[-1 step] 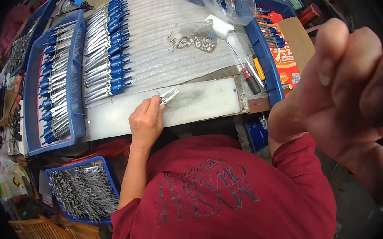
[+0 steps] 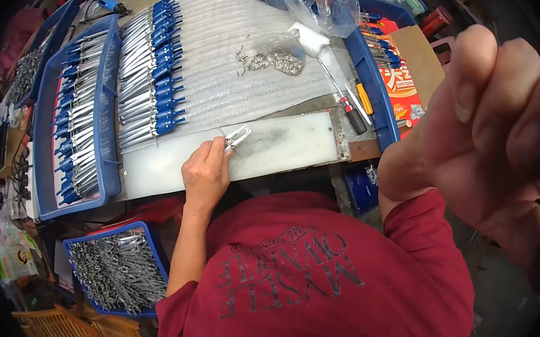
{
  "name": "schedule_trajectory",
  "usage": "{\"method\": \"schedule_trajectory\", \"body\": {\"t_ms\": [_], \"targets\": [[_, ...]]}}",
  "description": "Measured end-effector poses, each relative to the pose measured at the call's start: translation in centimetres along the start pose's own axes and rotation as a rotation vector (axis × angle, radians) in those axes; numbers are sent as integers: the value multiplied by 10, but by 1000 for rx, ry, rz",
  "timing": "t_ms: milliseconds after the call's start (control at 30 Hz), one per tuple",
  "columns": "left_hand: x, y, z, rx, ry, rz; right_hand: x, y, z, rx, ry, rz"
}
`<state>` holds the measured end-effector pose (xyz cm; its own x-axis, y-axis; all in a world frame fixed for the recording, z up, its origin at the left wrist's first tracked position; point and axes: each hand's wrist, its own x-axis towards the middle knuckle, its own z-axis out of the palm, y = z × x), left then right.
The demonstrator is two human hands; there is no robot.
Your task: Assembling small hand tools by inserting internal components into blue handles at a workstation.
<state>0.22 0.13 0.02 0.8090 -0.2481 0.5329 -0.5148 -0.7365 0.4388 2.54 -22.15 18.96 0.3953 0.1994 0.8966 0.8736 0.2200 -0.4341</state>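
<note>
Near the front of the table, my left hand [image 2: 206,170] is closed around the lower end of a silver two-pronged metal piece [image 2: 239,136]. The piece is held over the white board [image 2: 298,136], with thin pins sticking out at its side. My right hand [image 2: 494,137] is raised close to the camera at the right, large in view and partly in shadow. Its fingers are bent, the thumb stands apart, and nothing shows in it. To the left of the board lies a row of silver tools with blue ends [image 2: 163,72].
A blue tray [image 2: 112,122] of similar tools stands at the left. Below it sits a blue bin [image 2: 162,268] of metal parts. Small metal fittings [image 2: 286,61] lie on foam sheeting. Black-and-red [image 2: 353,117] and yellow screwdrivers [image 2: 364,98] lie beside another blue tray [image 2: 387,108].
</note>
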Motion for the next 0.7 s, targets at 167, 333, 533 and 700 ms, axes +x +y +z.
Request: {"method": "schedule_trajectory", "body": {"t_ms": [167, 333, 533, 700], "targets": [[-2, 0, -2, -4, -13, -18, 8, -5, -1, 11, -62, -33], [-1, 1, -4, -22, -9, -31, 12, -9, 0, 27, -119, -47], [-1, -1, -2, -27, -16, -28, 18, -3, -10, 76, -166, -39], [-3, 1, -5, -26, -13, -31, 12, -3, -9, 140, -191, -30]]}}
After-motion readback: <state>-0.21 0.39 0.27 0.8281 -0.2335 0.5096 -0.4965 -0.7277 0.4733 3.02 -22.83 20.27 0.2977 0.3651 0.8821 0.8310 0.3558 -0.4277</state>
